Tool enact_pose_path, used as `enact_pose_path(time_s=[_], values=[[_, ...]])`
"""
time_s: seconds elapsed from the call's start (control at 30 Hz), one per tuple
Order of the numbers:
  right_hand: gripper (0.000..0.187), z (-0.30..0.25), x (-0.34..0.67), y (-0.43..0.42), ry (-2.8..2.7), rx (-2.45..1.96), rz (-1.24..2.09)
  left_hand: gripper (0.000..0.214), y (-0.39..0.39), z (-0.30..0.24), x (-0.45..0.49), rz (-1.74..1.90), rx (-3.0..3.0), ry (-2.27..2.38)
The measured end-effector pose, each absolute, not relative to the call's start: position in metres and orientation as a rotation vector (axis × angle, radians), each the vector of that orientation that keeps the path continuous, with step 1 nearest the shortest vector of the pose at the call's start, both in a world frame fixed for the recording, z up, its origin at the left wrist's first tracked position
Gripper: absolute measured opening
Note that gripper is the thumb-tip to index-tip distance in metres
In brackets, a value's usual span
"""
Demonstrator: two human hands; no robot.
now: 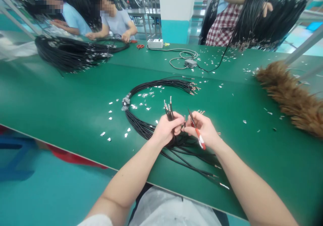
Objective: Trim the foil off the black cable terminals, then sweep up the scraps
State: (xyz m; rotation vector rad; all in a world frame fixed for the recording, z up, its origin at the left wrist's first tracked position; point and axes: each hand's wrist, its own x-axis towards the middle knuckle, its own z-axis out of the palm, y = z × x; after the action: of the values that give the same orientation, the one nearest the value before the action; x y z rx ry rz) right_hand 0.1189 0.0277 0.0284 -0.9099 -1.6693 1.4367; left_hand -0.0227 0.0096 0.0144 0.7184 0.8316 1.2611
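2 grips, both occupied. L grip (166, 128) closed round a clutch of black wires (138, 124), stripped tips pointing up; approx. 4–5 tips, overlap, exact no. unclear. R grip (204, 128) closed on 1 cutter (200, 138), red/white handle down, blades up. 1 more wire tip stands betw. the grips, just L of blades; can't tell which fingers pinch it.

Wires: 1 bundle, C-shaped on green surface (75, 98). Runs from L grip up L to silver tape (125, 102) (1 wrap), then curves back R; far ends lie beyond both grips, not touching. Approx. 3 loose ends nr. front edge, below R grip. Silver scraps (110, 118): many, uncounted.

R side: 1 brown fluffy item (290, 98). Further: 1 grey box (190, 63) w/ cord, 1 white box (155, 43), 1 red-handled tool (140, 46) beside it. Far L: large black cable coil (68, 52), 2 co-workers (116, 20) behind. Far R: third co-worker (222, 27), checked apron, w/ hanging cables (277, 20).
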Motion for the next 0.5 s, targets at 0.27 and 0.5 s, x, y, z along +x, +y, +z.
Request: enact_pose_path(time_s=[0.27,0.5], values=[[0.018,0.016,0.121,0.035,-1.775,-1.152,0.980,0.021,0.010,0.007,-0.023,1.284,0.619,0.826],[0.021,0.057,0.144,0.023,-1.932,-1.228,0.770,0.020,0.007,0.012,-0.024,1.066,0.642,0.534]])
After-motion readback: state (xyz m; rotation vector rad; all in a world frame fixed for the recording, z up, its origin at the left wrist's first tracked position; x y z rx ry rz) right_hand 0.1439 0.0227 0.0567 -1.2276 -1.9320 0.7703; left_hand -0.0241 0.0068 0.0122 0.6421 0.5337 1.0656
